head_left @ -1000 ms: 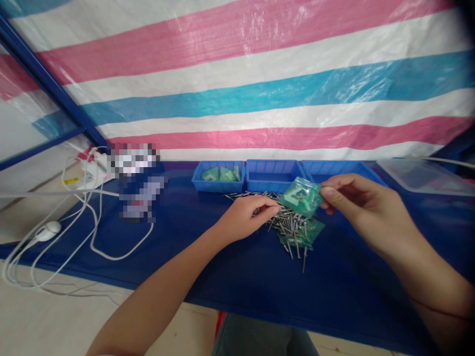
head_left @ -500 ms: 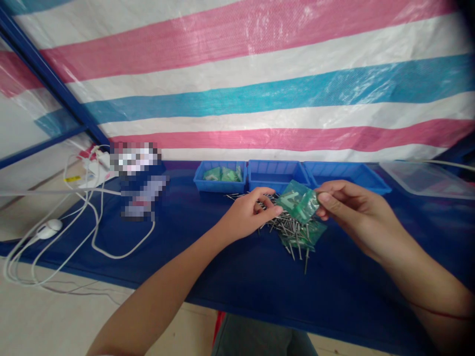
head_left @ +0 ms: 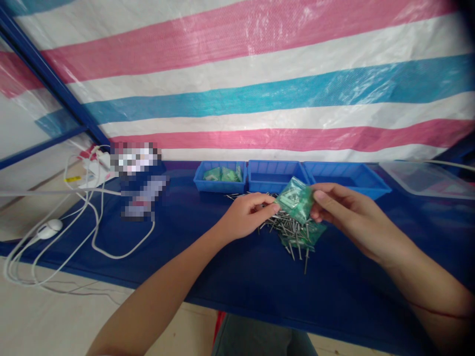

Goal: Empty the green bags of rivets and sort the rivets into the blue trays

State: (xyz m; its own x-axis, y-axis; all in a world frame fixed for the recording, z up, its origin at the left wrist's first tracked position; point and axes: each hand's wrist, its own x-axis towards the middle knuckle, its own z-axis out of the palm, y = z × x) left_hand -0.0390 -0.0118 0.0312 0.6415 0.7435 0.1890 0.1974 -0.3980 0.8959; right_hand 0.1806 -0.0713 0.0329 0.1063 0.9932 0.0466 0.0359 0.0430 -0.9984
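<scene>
A small green plastic bag [head_left: 296, 199] with pale pieces inside is stretched between my two hands, above a pile of nails. My left hand [head_left: 249, 213] pinches its left corner between thumb and fingers. On the other side, my right hand [head_left: 343, 212] grips the right edge, thumb on top. Beneath lies the heap of loose metal nails [head_left: 289, 227], partly covered by the bag and my left hand. Another green bag [head_left: 313, 236] rests on the table at the heap's right, with some nails across it.
Three blue bins stand along the back: the left bin [head_left: 220, 187] holds green bags, then a middle bin [head_left: 276, 186] and a right bin [head_left: 352, 184]. A clear plastic lid [head_left: 426, 180] lies at far right. White cables [head_left: 98, 232] loop over the blue table's [head_left: 237, 277] left side.
My left fingers have closed on the bag's left corner. The bag has tilted and shifted slightly left, and my right hand has moved a little left with it.
</scene>
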